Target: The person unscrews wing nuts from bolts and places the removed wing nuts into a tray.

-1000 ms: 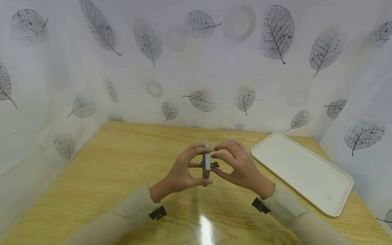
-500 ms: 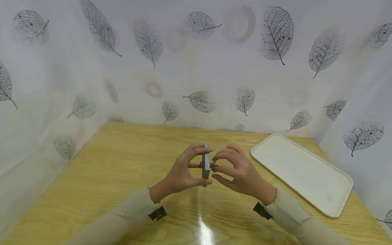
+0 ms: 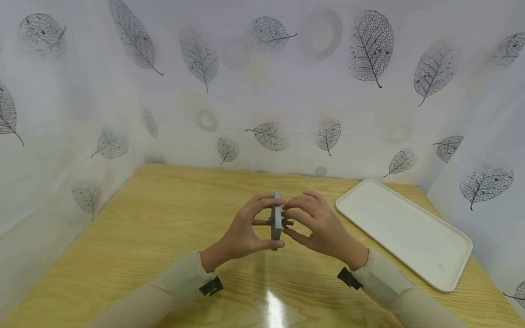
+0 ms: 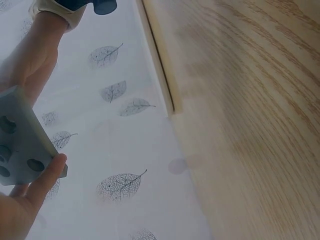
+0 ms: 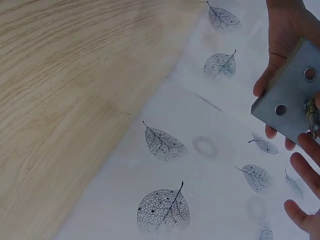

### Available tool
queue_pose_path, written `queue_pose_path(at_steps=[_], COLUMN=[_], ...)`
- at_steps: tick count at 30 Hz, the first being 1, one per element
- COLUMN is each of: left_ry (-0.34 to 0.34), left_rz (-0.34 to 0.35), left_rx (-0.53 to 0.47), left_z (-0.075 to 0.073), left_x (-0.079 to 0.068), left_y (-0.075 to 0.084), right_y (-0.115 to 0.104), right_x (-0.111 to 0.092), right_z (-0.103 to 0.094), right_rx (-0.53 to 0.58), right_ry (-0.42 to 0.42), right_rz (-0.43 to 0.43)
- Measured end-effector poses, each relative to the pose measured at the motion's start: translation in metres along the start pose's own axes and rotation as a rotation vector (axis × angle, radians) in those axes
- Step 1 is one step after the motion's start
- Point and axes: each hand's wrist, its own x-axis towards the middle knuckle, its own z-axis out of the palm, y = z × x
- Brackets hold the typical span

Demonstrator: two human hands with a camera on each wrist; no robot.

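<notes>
A grey metal plate (image 3: 276, 221) with round holes stands on edge above the table, held by my left hand (image 3: 242, 225). The left fingers grip its top edge and the thumb its bottom edge. A bolt passes through the plate, and its head shows on the plate's left face. On the right face sits a brass-coloured wing nut (image 5: 312, 117). My right hand (image 3: 326, 225) has its curled fingers and thumb around this wing nut, with a fingertip at its wing in the right wrist view. The left wrist view shows the plate's holed face (image 4: 25, 145).
A white rectangular tray (image 3: 406, 232) lies at the right of the wooden table (image 3: 176, 205). Leaf-printed white cloth (image 3: 283, 100) hangs behind and at both sides. A black clip-like device (image 3: 211, 285) sits at the left sleeve, another (image 3: 349, 278) at the right.
The right fingers have shifted around the wing nut, drawing back a little and closing in again. The wing nut's wings stand at a different angle. The left hand and plate stay put.
</notes>
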Motion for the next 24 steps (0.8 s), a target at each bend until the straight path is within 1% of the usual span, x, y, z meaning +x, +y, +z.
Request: queue_pose_path(at_steps=[2,7,10,18,21,24], left_ry=[-0.002,-0.006,-0.005,-0.001,-0.003,-0.005], left_rz=[0.002,0.007,0.008,0.018,0.017,0.02], left_rx=[0.004,0.004,0.005,0.006,0.01,0.01], left_z=[0.0,0.0003,0.0004,0.0,-0.0001,0.0], left_x=[0.0,-0.0001,-0.0004,0.0001,0.0002,0.0001], left_y=[-0.0004,-0.001,-0.0014,-0.0017,-0.002,-0.0023], right_y=[0.0015,0.0034,0.0032,-0.0019,-0.0037,-0.0037], right_x=[-0.0016,-0.0039,-0.0037,-0.0017,-0.0011,-0.0001], right_z=[0.0018,0.0042,0.0034,-0.0004,-0.0008,-0.0009], right_rx=[0.002,0.009,0.012,-0.041,-0.045,-0.034], right_ry=[-0.01,-0.002,0.015,0.084,0.101,0.119], right_rz=[0.004,-0.005,-0.042,-0.196,-0.222,-0.222])
